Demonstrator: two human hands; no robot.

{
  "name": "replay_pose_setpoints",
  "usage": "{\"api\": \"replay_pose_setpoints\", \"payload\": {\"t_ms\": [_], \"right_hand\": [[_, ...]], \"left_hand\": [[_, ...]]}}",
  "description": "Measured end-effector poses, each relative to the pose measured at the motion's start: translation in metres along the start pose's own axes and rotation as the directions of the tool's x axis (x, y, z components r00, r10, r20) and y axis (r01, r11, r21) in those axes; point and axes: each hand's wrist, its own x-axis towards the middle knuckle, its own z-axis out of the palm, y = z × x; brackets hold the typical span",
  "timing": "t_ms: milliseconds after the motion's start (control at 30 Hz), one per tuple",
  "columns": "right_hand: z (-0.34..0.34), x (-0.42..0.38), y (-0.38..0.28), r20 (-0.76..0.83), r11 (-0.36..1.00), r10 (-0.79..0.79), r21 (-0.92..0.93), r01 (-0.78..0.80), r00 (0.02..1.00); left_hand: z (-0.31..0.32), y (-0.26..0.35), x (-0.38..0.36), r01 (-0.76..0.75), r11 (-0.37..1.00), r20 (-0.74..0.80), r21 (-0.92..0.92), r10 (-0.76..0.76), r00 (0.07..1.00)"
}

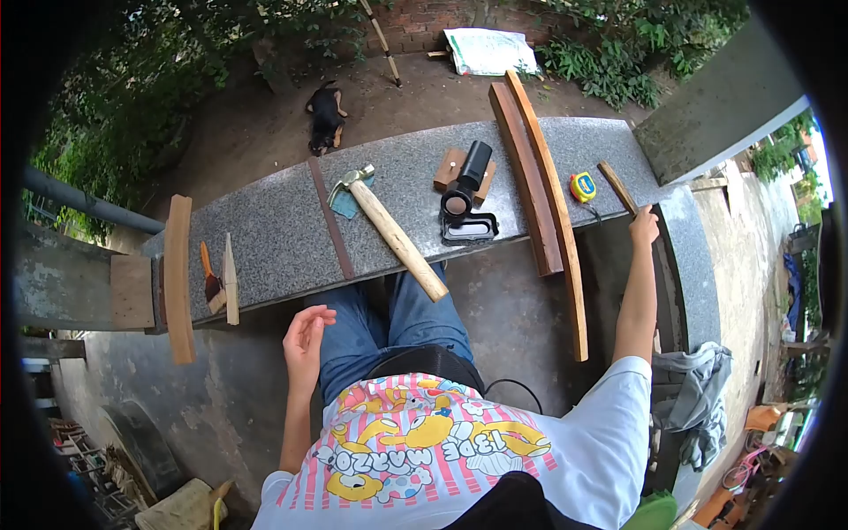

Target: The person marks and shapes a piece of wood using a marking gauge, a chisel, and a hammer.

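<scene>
My right hand (645, 227) is closed around the near end of a short, narrow wooden stick (617, 186) at the right end of the stone slab. A yellow and blue tape measure (582, 186) lies just left of that stick. My left hand (306, 340) hovers above my left thigh, fingers loosely curved and nothing held. Nearest to it on the slab are a thin dark wood strip (330, 221) and a hammer (397, 237) with a pale wooden handle, its head resting on a small blue-green piece (345, 205).
Two long wood pieces, one dark (527, 185) and one lighter (552, 199), overhang the slab (265, 221). A black device (466, 185) sits by brown blocks. Leftward are a brush (212, 281), a pale wood wedge (231, 283) and a board (179, 278). A dog (327, 115) lies beyond.
</scene>
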Motion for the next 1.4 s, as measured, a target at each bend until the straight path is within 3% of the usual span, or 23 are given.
{"api": "replay_pose_setpoints", "payload": {"t_ms": [300, 367, 433, 467, 500, 533, 567, 667, 700, 767, 833, 900, 967, 1000, 1033, 1067, 1100, 1167, 1200, 1300, 1333, 1367, 1400], "right_hand": [[0.022, -0.007, -0.025, -0.138, 0.996, -0.054, 0.056, 0.062, 0.989], [-0.006, -0.017, -0.034, -0.081, 0.983, -0.136, 0.112, 0.144, 0.987], [-0.026, -0.02, -0.04, -0.065, 0.945, -0.141, 0.29, 0.153, 0.988], [-0.019, -0.016, -0.031, -0.152, 0.868, -0.208, 0.426, 0.254, 0.966], [-0.014, -0.005, -0.019, 0.059, 0.75, -0.259, 0.642, 0.162, 0.964], [-0.019, -0.013, -0.015, 0.141, 0.623, -0.265, 0.78, 0.058, 0.954], [-0.039, -0.035, -0.018, 0.126, 0.56, -0.222, 0.828, 0.021, 0.967], [-0.086, -0.078, -0.004, 0.054, 0.574, -0.328, 0.805, 0.153, 0.943], [-0.118, -0.11, -0.007, -0.004, 0.545, -0.371, 0.809, 0.221, 0.929], [-0.19, -0.176, -0.024, 0.022, 0.505, -0.382, 0.842, 0.189, 0.924], [-0.254, -0.238, -0.049, 0.053, 0.495, -0.563, 0.821, 0.285, 0.825], [-0.28, -0.285, -0.077, -0.251, 0.256, -0.793, 0.689, 0.678, 0.555], [-0.302, -0.323, -0.113, -0.326, 0.012, -0.907, 0.615, 0.788, 0.268], [-0.307, -0.337, -0.133, -0.381, -0.139, -0.92, 0.533, 0.835, 0.089], [-0.311, -0.349, -0.151, -0.413, -0.295, -0.905, 0.445, 0.846, -0.099], [-0.31, -0.364, -0.168, -0.426, -0.373, -0.884, 0.39, 0.842, -0.195], [-0.305, -0.376, -0.186, -0.435, -0.457, -0.85, 0.33, 0.826, -0.297], [-0.305, -0.393, -0.224, -0.439, -0.569, -0.786, 0.234, 0.789, -0.436], [-0.305, -0.398, -0.243, -0.46, -0.612, -0.754, 0.232, 0.756, -0.469], [-0.312, -0.413, -0.287, -0.519, -0.702, -0.668, 0.206, 0.681, -0.532], [-0.323, -0.418, -0.297, -0.636, -0.711, -0.638, 0.27, 0.649, -0.434], [-0.333, -0.422, -0.306, -0.731, -0.723, -0.603, 0.332, 0.605, -0.319], [-0.338, -0.423, -0.31, -0.8, -0.744, -0.569, 0.404, 0.532, -0.187]], "left_hand": [[-0.028, -0.025, -0.042, 0.126, 0.992, -0.263, -0.028, -0.129, 0.956], [-0.028, -0.026, -0.035, 0.053, 0.998, -0.242, -0.04, -0.062, 0.968], [-0.024, -0.029, -0.024, 0.018, 1.0, -0.221, -0.001, -0.018, 0.975], [-0.02, -0.027, -0.019, 0.017, 1.0, -0.204, 0.02, -0.013, 0.979], [-0.015, -0.018, -0.015, 0.017, 0.998, -0.153, 0.059, -0.008, 0.988], [-0.011, -0.018, -0.012, 0.018, 0.998, -0.113, 0.056, -0.012, 0.994], [-0.006, -0.019, -0.01, 0.016, 0.998, -0.068, 0.053, -0.013, 0.998], [0.004, -0.019, -0.007, 0.01, 0.998, 0.094, 0.063, -0.016, 0.995], [0.007, -0.02, -0.005, -0.022, 0.997, 0.138, 0.08, 0.011, 0.99], [0.014, -0.02, 0.001, -0.05, 0.995, 0.186, 0.087, 0.033, 0.982], [0.014, -0.033, 0.012, -0.027, 0.999, 0.207, -0.036, 0.034, 0.978], [0.013, -0.034, 0.027, 0.059, 0.978, 0.235, -0.201, -0.011, 0.972], [0.0, -0.023, 0.043, 0.294, 0.903, 0.421, -0.312, -0.146, 0.895], [-0.007, -0.018, 0.047, 0.306, 0.901, 0.447, -0.307, -0.148, 0.882], [-0.015, -0.014, 0.049, 0.402, 0.89, 0.612, -0.215, -0.198, 0.766], [-0.021, -0.014, 0.047, 0.476, 0.873, 0.746, -0.11, -0.244, 0.619], [-0.026, -0.021, 0.039, 0.482, 0.869, 0.754, -0.11, -0.243, 0.611], [-0.038, -0.038, 0.019, 0.279, 0.959, 0.814, 0.047, -0.199, 0.546], [-0.05, -0.025, 0.014, 0.357, 0.933, 0.877, -0.03, -0.147, 0.457], [-0.084, -0.017, -0.016, 0.453, 0.892, 0.742, -0.013, -0.295, 0.602], [-0.088, -0.02, -0.031, 0.47, 0.864, 0.635, -0.181, -0.262, 0.727], [-0.095, -0.019, -0.04, 0.464, 0.864, 0.61, -0.193, -0.265, 0.747], [-0.101, -0.019, -0.048, 0.428, 0.85, 0.509, -0.308, -0.234, 0.829]]}}
